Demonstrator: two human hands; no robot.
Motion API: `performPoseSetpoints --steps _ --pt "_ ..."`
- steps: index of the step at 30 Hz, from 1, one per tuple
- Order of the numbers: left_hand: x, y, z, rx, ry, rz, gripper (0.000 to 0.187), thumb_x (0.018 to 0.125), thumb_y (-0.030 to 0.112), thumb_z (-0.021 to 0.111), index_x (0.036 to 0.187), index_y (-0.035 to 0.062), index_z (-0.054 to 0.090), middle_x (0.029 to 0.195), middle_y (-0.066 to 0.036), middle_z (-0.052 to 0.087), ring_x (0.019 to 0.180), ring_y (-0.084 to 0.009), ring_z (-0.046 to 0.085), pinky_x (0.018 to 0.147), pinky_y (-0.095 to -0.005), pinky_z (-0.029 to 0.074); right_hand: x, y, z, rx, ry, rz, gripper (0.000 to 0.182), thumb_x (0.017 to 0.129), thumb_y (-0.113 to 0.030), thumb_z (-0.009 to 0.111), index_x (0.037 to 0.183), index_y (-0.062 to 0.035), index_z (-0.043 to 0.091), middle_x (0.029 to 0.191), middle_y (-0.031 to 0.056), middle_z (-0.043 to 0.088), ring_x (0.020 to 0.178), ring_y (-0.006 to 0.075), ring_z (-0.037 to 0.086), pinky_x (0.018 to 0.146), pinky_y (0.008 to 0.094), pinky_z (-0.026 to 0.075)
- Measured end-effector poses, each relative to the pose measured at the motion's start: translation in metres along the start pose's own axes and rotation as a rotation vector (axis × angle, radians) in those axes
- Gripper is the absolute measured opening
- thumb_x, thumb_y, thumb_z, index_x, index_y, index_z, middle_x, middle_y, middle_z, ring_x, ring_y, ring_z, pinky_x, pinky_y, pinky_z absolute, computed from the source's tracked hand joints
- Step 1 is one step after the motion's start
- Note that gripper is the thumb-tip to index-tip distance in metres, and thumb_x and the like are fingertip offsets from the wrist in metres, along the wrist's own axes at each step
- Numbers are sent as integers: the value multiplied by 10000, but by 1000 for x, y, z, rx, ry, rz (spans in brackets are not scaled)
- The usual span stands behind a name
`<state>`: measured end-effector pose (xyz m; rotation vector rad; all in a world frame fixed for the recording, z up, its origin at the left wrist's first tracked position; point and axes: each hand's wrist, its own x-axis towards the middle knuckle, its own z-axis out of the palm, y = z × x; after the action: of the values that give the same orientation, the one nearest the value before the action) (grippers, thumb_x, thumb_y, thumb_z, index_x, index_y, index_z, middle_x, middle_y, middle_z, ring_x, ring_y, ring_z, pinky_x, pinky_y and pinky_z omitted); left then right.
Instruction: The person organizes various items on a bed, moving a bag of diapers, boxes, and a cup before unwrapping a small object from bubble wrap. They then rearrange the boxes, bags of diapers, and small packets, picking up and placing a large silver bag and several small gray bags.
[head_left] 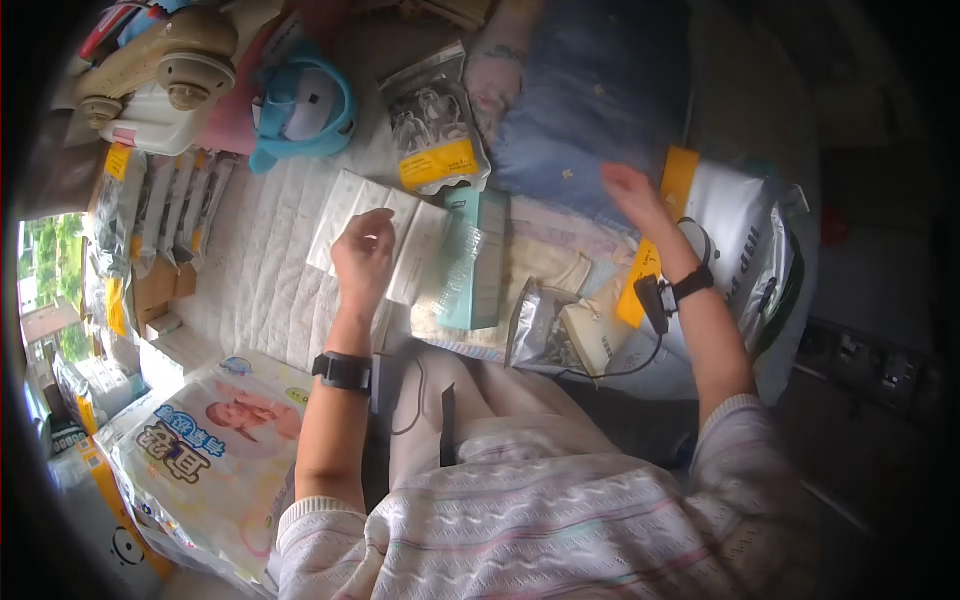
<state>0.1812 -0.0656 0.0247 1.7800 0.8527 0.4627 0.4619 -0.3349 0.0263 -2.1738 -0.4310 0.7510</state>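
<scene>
My left hand [365, 250] is over a white package [345, 215], its fingers curled. Whether it grips the package's edge or something small, I cannot make out. Beside it lies a second white pack [418, 255], and a teal box [480, 265] with clear bubbled plastic along its side. My right hand [635, 195] is raised at the edge of a dark blue quilted cloth [595, 110], next to a large silver and yellow bag [715, 225]. Its fingers are blurred and nothing shows in them. Both wrists wear black bands.
A clear zip bag with a yellow label [435, 125] lies beyond the white packs. Nearer me are a silver pouch [540, 325] and a cream box [595, 330]. At left sit a large printed diaper pack [225, 430] and upright silver packets [165, 205]; toys, including a blue one [305, 105], lie behind.
</scene>
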Motion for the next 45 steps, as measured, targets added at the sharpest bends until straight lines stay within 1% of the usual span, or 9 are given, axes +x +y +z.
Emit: performPoseSetpoints --steps 7,9,10,18,23,30,38,41,45 --pt "-3 6 38 35 -185 42 155 818 -1 521 948 -15 604 755 -15 604 645 -56 523 620 -191 440 -81 10 22 189 -142 104 353 831 -175 589 1130 7 540 1031 110 610 949 153 566 801 276 457" --pt "-8 2 41 25 -188 60 148 814 11 534 941 -12 606 770 -24 615 668 -58 539 629 -200 448 -119 -10 -6 102 50 -80 295 861 -100 543 1129 21 523 1034 86 598 925 147 577 768 242 457" --pt "-10 3 41 57 -170 31 182 763 34 544 917 12 638 808 -121 649 710 -171 626 677 -263 480 -137 -16 -26 154 116 -54 273 857 -63 541 1118 20 532 1028 85 600 926 142 577 780 242 452" --pt "-17 -10 41 80 -335 61 191 794 35 555 970 -24 599 797 -54 620 688 -105 578 637 -222 461 -238 67 -157 -91 902 14 214 823 -105 605 1019 -20 603 885 43 633 812 91 572 709 209 443" --pt "-28 4 43 109 -350 41 203 743 41 543 920 -17 622 729 -89 619 660 -129 570 639 -248 450 -269 139 -177 -146 833 344 755 716 -273 724 1303 -4 333 1099 185 555 1041 226 524 827 300 443" --pt "-46 4 38 98 -420 35 189 788 42 540 958 -9 606 713 -22 587 611 -80 534 577 -217 439 -219 118 -151 -211 911 420 398 773 -377 625 811 17 585 721 155 605 650 255 570 624 365 431" --pt "-67 11 34 65 -395 39 186 765 75 550 914 -3 629 727 -125 632 659 -183 609 617 -278 463 -209 98 -175 -160 981 32 324 874 -275 540 748 22 570 573 65 480 548 116 419 538 296 373" --pt "-74 39 44 172 -499 23 191 740 85 551 904 60 644 767 -148 636 656 -252 617 605 -338 477 -198 53 -187 -17 812 -175 247 900 -171 506 743 14 552 642 -44 455 600 57 374 535 235 330" --pt "-82 44 78 -23 -719 16 250 763 184 600 964 37 624 839 -114 645 771 -179 603 718 -286 466 -191 -18 -190 50 593 -152 254 917 -206 469 738 -30 504 659 -52 391 639 49 357 588 223 316"
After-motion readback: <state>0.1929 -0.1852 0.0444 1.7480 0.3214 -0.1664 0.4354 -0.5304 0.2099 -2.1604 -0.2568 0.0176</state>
